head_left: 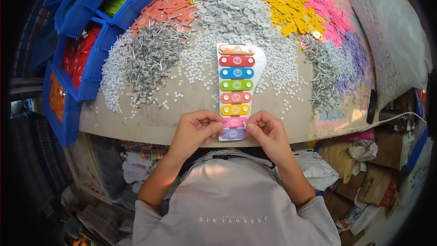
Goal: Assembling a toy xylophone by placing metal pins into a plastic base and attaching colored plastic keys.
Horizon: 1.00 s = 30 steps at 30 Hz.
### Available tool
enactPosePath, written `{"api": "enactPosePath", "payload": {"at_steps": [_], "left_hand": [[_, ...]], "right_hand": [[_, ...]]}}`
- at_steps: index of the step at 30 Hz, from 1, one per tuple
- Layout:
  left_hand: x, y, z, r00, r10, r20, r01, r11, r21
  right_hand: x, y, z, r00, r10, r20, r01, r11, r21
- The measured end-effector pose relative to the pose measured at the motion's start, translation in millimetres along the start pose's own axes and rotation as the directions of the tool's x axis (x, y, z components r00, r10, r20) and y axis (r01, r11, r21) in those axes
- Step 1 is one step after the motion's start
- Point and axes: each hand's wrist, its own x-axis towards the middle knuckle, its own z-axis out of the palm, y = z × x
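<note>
A toy xylophone [236, 85] lies on the table in front of me, its white base carrying a column of coloured bars. White round caps sit at both ends of most bars. At the near end are a pink bar [234, 122] and a purple bar [234, 133], without such caps. My left hand [199, 128] is pinched closed at the pink bar's left end; whatever is between its fingertips is hidden. At the opposite end, my right hand [267, 132] pinches a small pale pin [244, 123] between thumb and forefinger, over the bar's hole.
Piles of metal pins [157, 57], white round caps [234, 13] and loose yellow bars [289, 2] surround the xylophone. More pins [321, 75] lie to the right. Blue bins [98, 64] holding red and orange bars line the left. A clear plastic bag [391, 36] bulges at the right edge.
</note>
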Motion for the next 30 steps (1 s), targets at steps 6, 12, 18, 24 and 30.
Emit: {"api": "enactPosePath", "payload": {"at_steps": [6,12,18,24,30], "left_hand": [[6,-2,6,0.996,0.092,0.003,-0.090,0.977,0.192],[20,-5,2,0.996,-0.010,0.089,-0.020,0.944,0.329],[32,13,0,0.959,-0.031,0.281,-0.042,0.967,0.252],[32,4,0,0.966,0.024,0.256,-0.121,0.922,0.368],[26,6,-2,0.970,0.042,0.241,-0.134,0.916,0.377]], "right_hand": [[3,-2,-2,0.999,-0.024,-0.042,0.017,0.986,-0.166],[9,-19,1,0.993,0.086,-0.080,-0.107,0.938,-0.329],[15,-4,-5,0.991,0.128,-0.026,-0.130,0.961,-0.245],[16,-2,-3,0.995,0.093,-0.030,-0.098,0.946,-0.310],[15,-7,-4,0.990,0.138,-0.025,-0.139,0.943,-0.302]]}}
